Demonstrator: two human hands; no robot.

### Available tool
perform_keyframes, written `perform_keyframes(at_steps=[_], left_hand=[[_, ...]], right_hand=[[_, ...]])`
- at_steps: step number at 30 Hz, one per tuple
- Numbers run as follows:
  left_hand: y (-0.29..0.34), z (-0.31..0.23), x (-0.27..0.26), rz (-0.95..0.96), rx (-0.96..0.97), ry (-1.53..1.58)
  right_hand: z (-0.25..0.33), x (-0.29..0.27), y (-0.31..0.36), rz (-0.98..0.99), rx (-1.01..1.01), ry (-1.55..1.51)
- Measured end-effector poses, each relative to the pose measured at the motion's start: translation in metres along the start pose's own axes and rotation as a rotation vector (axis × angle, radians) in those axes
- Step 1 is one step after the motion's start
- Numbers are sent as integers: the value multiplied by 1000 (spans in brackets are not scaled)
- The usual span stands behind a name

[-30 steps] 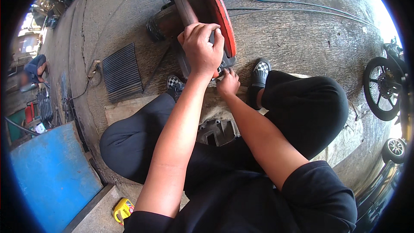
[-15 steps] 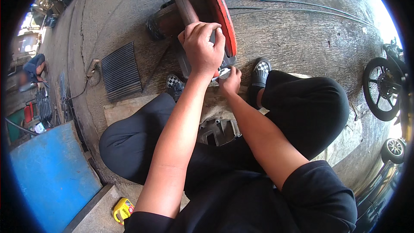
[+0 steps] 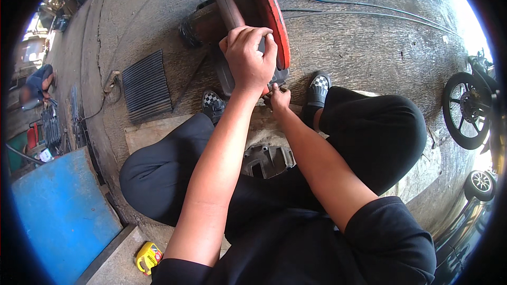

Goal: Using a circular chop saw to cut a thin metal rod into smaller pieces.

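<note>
A chop saw (image 3: 224, 5) with a red blade guard (image 3: 272, 18) stands on the ground in front of me. My left hand (image 3: 251, 60) is wrapped round its handle. Lower down, my right hand (image 3: 280, 97) reaches in at the saw's base, near the red lower end of the handle. Its fingers are curled together; what they grip is too small and dark to make out. A row of dark metal rods (image 3: 148, 87) lies side by side to the left of the saw.
A grey cast metal part (image 3: 268, 161) lies between my legs. A blue panel (image 3: 63, 216) and a yellow tape measure (image 3: 149, 257) are at lower left. A cable (image 3: 338, 1) loops at far right. A motorcycle wheel (image 3: 467, 110) stands right; another person (image 3: 39, 82) crouches far left.
My right hand has turned and shifted slightly, and the pale patch beside its fingers no longer shows. My left hand keeps hold of the saw handle.
</note>
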State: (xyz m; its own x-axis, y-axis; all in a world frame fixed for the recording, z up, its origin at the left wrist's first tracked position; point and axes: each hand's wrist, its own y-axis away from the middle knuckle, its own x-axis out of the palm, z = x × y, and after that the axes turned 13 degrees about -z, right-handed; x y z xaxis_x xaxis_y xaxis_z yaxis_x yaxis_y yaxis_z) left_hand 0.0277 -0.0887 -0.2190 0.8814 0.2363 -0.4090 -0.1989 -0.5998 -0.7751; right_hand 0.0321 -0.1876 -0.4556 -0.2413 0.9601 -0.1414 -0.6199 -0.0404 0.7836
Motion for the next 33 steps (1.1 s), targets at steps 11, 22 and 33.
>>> perform_keyframes(at_steps=[11, 22, 33], left_hand=[[3, 1, 3, 3, -491, 24], [3, 2, 3, 3, -484, 25], [75, 8, -20, -167, -547, 162]], right_hand=[[-15, 19, 17, 59, 12, 130], [29, 0, 30, -175, -144, 411], [24, -4, 9, 133, 188, 83]])
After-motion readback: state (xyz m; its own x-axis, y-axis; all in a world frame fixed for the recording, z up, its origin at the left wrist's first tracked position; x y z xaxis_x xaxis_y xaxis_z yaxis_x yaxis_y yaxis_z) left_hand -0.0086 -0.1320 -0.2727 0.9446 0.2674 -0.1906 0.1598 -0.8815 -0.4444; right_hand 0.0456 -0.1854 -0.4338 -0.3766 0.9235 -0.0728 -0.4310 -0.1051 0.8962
